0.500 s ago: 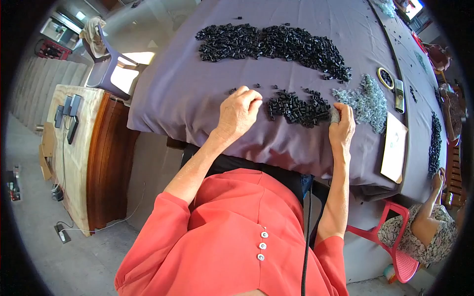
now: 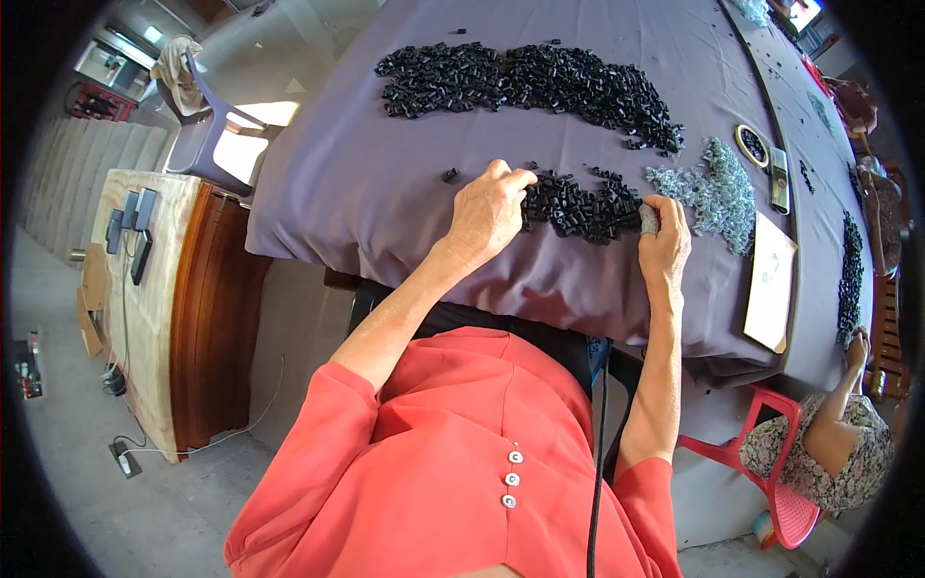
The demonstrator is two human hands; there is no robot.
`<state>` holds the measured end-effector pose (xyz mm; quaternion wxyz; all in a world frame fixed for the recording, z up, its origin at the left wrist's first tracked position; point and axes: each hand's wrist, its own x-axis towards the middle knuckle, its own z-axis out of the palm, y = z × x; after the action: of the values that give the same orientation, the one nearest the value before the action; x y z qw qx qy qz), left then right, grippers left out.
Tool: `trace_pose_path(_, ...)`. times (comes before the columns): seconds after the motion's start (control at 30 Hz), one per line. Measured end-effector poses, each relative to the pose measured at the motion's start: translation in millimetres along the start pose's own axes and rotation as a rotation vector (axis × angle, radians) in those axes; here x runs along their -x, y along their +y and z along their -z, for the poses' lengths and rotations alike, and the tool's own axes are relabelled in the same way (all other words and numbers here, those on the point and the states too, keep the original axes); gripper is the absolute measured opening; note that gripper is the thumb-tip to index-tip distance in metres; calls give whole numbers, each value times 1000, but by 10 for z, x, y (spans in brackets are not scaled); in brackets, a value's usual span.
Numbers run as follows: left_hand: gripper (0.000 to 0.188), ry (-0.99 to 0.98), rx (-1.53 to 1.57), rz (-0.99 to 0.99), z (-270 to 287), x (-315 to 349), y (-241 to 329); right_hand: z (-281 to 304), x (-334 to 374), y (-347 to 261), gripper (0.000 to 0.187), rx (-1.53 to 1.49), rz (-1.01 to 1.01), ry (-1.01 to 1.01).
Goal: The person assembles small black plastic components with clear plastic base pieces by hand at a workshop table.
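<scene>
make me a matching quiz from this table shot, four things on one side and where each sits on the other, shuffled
Things:
1. long heap of black parts
2. small pile of black parts
3. grey metal parts
4. pale card

Places:
A. between the left hand and the right hand
B. at the table's near edge, right of the right hand
C. far across the purple cloth
D. just beyond and right of the right hand

Pairs: 1-C, 2-A, 3-D, 4-B
</scene>
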<state>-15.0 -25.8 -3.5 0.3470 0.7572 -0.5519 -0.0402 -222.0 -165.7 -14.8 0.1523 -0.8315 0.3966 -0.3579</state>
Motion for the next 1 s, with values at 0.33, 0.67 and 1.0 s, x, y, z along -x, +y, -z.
trace_pose_path(0.33, 11, -136, 28, -35, -50, -256, -27, 9, 3, -24, 31, 11, 7, -6)
trace_pose_path(0.67, 13, 9, 204, -2, -138, -152, -119, 17, -3, -46, 26, -6, 7, 22)
trace_pose_path(1.0, 21, -204, 1280, 379, -9, 84, 49, 73, -2, -466, 25, -420, -104, -1)
